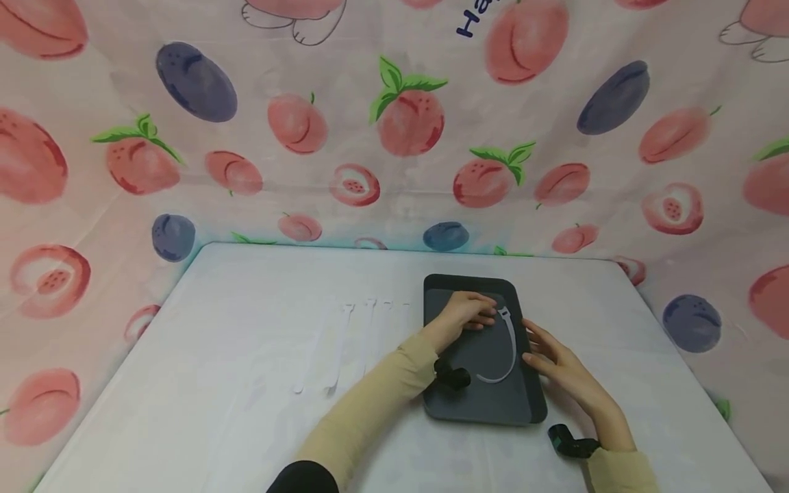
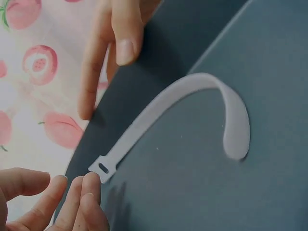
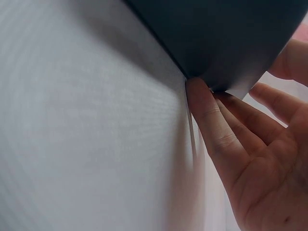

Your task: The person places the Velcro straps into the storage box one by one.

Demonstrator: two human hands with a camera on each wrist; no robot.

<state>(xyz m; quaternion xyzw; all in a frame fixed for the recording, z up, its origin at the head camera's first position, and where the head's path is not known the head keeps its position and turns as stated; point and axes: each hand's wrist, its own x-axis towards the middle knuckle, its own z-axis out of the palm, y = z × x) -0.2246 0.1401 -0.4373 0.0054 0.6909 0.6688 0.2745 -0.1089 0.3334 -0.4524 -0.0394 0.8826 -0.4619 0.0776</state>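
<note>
A white hook-and-loop cable tie [image 2: 144, 118] lies curved on the floor of a dark grey tray [image 1: 474, 407]. Its slotted head points away from the person in the head view. My left hand [image 1: 461, 316] hovers over the tray. In the left wrist view, its loosely bent fingers [image 2: 89, 202] are right at the tie's slotted head, with nothing gripped between them and the thumb. At the tray's right side is my right hand [image 1: 564, 366], its fingertips [image 3: 198, 89] touching the outer wall low down and its thumb [image 2: 126, 50] near the rim.
Several more white ties [image 1: 342, 349] lie lengthwise on the white tabletop [image 1: 185, 383], left of the tray. A fruit-patterned cloth [image 1: 345, 103] hangs behind and beside the table. Each wrist bears a small black camera [image 1: 570, 441].
</note>
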